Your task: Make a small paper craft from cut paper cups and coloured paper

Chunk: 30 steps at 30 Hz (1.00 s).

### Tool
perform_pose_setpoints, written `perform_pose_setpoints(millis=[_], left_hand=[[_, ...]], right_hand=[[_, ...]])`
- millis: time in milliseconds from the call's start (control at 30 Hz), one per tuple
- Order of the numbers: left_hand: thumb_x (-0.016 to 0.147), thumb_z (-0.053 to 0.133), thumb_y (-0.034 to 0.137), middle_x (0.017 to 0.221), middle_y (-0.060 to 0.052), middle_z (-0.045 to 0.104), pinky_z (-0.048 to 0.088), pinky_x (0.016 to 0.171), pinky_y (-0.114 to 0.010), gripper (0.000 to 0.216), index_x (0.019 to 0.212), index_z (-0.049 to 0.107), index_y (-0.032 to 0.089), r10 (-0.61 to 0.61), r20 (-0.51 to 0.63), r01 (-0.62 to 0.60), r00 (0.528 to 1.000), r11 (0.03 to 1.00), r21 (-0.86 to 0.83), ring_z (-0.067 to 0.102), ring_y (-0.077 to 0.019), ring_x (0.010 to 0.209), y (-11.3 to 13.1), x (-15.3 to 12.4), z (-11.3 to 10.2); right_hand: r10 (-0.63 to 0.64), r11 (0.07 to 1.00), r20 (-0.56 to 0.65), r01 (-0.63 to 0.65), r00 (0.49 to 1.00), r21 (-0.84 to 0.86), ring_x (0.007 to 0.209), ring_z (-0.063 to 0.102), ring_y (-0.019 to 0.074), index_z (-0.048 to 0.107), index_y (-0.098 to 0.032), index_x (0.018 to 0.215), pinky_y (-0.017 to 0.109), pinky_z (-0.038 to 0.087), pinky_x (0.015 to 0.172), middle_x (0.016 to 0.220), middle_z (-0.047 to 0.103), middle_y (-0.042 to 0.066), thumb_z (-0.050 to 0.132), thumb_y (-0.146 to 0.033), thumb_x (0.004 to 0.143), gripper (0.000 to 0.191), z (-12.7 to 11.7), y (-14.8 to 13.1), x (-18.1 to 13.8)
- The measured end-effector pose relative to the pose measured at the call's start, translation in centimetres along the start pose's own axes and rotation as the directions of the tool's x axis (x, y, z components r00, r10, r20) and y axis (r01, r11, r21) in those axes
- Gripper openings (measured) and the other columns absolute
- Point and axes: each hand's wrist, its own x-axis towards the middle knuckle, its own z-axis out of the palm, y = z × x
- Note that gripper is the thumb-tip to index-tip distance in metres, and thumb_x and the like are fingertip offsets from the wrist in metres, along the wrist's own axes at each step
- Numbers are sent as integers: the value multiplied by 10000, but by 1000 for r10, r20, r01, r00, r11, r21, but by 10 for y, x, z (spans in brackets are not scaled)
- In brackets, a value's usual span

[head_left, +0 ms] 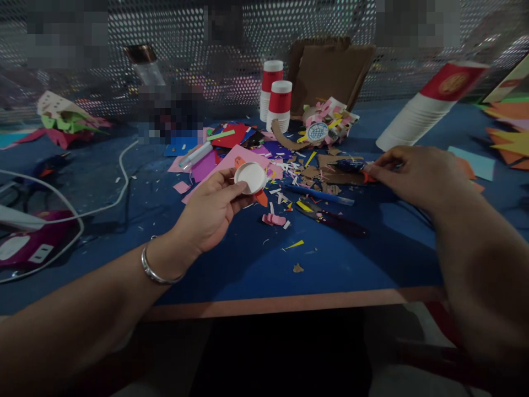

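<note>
My left hand (215, 207) pinches a small white round paper cup base (253, 179) between thumb and fingers, its hollow side facing me. Orange paper bits show just behind it. To the right, my right hand (407, 171) has its fingers closed at the orange part of a dark blue glue gun (349, 165), which lies over brown cardboard on the table. Its nozzle points left. Below the glue gun are a blue pen (320, 194) and a pair of scissors (334, 221) with dark handles. A curled pink paper piece (274, 219) lies between my hands.
Paper scraps cover the middle of the blue table (231, 275). Stacked paper cups (280, 105) stand behind, and another cup stack (430, 105) leans at right. A paper-covered craft (330, 121) sits before cardboard (330, 71). A white cable (122, 165) and purple power strip (41, 237) lie left.
</note>
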Motion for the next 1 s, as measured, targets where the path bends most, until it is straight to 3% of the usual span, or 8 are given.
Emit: perform_pose_setpoints(millis=[167,433,633,1000], left_hand=[[940,609,8,1116,-85,723,609,821,-319,190,1089,635,123,-24,-7,24,1000,999,25,714,-178,969,0,-2,1],[978,564,56,930,-49,717,558,689,-301,107,1018,598,150,-97,-39,101,994,987,122,692,-157,817,4,-9,3],[985,574,83,939,-54,724,556,694,-302,93,1040,623,140,-92,21,89,995,988,124,701,-160,820,4,-9,2],[941,623,93,875,-44,711,541,686,-305,91,1004,652,152,-100,42,97,994,993,69,688,-169,799,0,-8,-1]], right_hand=[[9,998,51,-6,999,-61,766,592,218,693,-242,875,343,380,666,851,703,43,763,-479,851,248,5,8,-1],[65,986,104,-48,993,-158,902,634,297,579,-270,1081,371,386,718,995,676,82,741,-677,789,527,11,12,-1],[137,987,126,-124,983,-105,883,635,307,557,-300,1028,380,397,704,872,635,37,745,-613,752,458,12,10,1],[108,976,-106,-85,988,198,805,620,243,606,-267,890,415,474,794,836,640,17,805,-408,673,326,3,0,-6]])
